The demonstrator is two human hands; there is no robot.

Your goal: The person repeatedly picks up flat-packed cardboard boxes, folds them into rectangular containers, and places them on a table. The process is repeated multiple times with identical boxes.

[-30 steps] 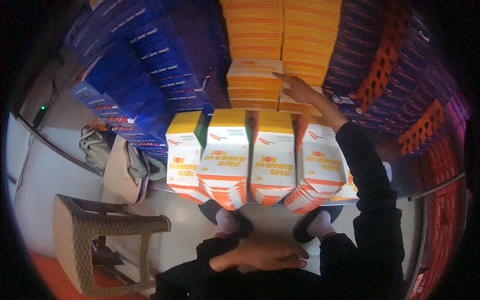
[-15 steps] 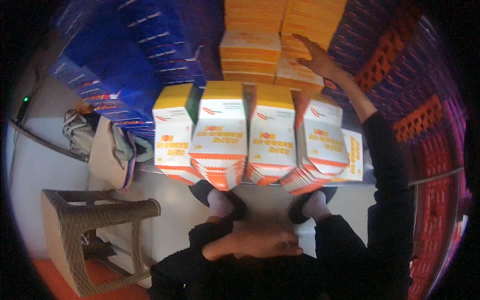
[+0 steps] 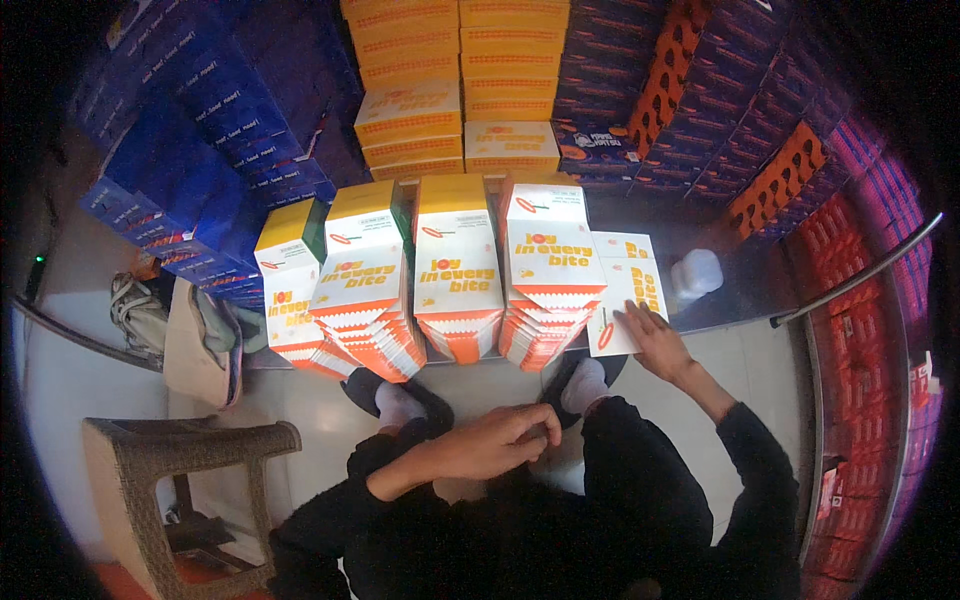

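Note:
My right hand (image 3: 650, 345) lies with fingers apart on the near end of a flat white carton (image 3: 618, 262) with yellow print. To the left of that carton, several stacks of nested white, yellow and orange cartons stand in a row; the rightmost stack (image 3: 548, 235) almost touches it. My left hand (image 3: 490, 445) rests above my lap, below the row and apart from it. Its fingers are curled in loosely, with nothing seen in them; the palm is hidden.
Yellow boxes (image 3: 410, 110) are piled behind the row, blue boxes (image 3: 200, 190) on the left, dark and red boxes on the right. A small white container (image 3: 696, 274) stands on the grey table (image 3: 745, 285). A woven stool (image 3: 190, 440) is at lower left.
My right hand has come down from the yellow boxes at the back to the flat carton. My left hand's fingers now look more curled. The whole view has shifted.

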